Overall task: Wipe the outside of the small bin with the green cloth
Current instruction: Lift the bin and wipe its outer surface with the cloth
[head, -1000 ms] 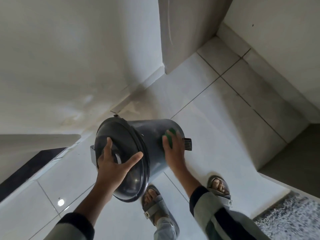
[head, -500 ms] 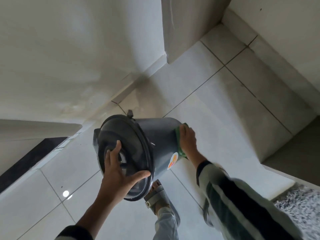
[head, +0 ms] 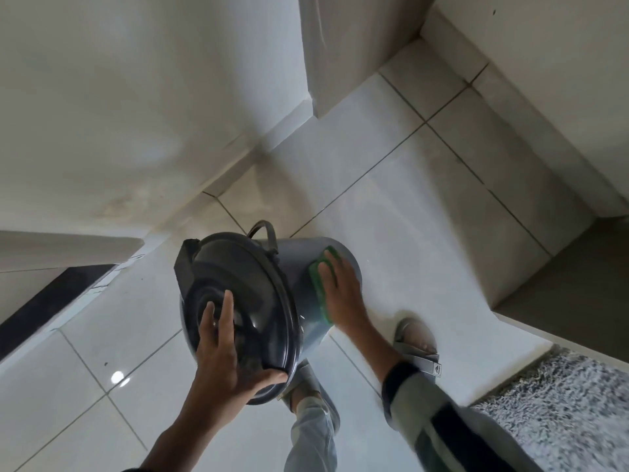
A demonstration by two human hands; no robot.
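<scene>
The small grey bin [head: 296,270] is held tilted above the tiled floor, its dark round lid [head: 238,301] turned toward me. My left hand [head: 224,362] is spread over the lid, thumb hooked on the lower rim. My right hand [head: 340,291] lies flat on the bin's side wall and presses the green cloth [head: 320,294] against it. Only the cloth's edges show around my fingers. A thin wire handle [head: 263,229] sticks up behind the lid.
Glossy white floor tiles [head: 391,199] lie below. Walls stand to the left and upper right, and a door edge [head: 316,56] at the top centre. A shaggy grey mat [head: 565,410] is at the lower right. My sandalled feet [head: 417,338] stand under the bin.
My right hand slid the green cloth from the bin's far end back along its upper side. The bin has turned in my left hand, so the round sticker no longer shows.
</scene>
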